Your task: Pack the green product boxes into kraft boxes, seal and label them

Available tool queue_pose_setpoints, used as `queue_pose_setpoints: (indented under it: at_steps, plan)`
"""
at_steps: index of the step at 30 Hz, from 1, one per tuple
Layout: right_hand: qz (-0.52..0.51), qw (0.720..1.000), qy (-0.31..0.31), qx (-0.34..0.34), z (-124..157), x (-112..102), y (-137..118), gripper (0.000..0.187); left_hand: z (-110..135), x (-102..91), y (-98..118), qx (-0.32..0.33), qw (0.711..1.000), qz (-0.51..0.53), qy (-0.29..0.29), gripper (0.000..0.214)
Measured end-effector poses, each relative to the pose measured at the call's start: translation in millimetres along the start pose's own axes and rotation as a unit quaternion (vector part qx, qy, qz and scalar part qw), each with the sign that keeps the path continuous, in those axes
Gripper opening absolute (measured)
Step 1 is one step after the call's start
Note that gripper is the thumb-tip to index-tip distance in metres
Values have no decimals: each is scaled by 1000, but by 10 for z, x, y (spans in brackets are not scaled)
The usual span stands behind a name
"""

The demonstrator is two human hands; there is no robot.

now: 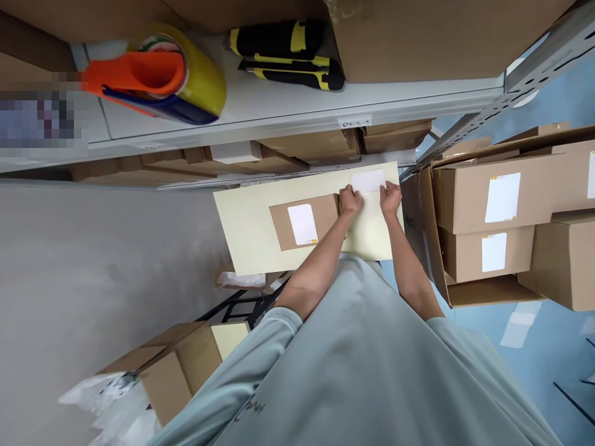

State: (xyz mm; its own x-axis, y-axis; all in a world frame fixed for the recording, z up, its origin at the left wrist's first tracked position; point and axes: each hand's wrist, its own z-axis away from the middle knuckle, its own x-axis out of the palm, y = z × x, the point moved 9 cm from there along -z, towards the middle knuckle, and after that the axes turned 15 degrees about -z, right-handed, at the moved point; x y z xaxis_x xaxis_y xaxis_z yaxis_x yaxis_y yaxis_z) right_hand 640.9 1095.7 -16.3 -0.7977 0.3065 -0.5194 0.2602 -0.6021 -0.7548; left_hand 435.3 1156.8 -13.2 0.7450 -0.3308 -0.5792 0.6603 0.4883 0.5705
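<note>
Both my hands are over a pale yellow tabletop (pixel 246 229). Between them a white paper label (pixel 369 181) is stretched near the far right edge. My left hand (pixel 351 201) is closed with the label's left edge pinched in its fingers. At the label's right edge, my right hand (pixel 390 199) pinches it the same way. To the left of my left hand lies a brown cardboard box (pixel 277 226) with a white label stuck on top. My left forearm passes close by the box's right end.
A shelf (pixel 279 105) above holds an orange tape dispenser (pixel 139 71) and two black-and-yellow utility knives (pixel 292 71). On the right, a large open carton (pixel 423 229) contains several labelled boxes. At lower left stands another carton (pixel 170 384) beside white plastic bags (pixel 121 409).
</note>
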Motion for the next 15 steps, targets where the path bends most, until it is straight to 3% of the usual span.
queue_pose_setpoints:
  at_steps: [5,12,15]
  plan:
    - [-26,999,20,19,4,-25,4,44,-2,-14,26,20,1000,-18,13,44]
    - [-66,994,73,39,-3,-154,92,23,23,-40,53,39,999,-20,6,39]
    - [-68,994,89,13,-2,-210,43,19,34,-26,30,38,999,-25,-12,36]
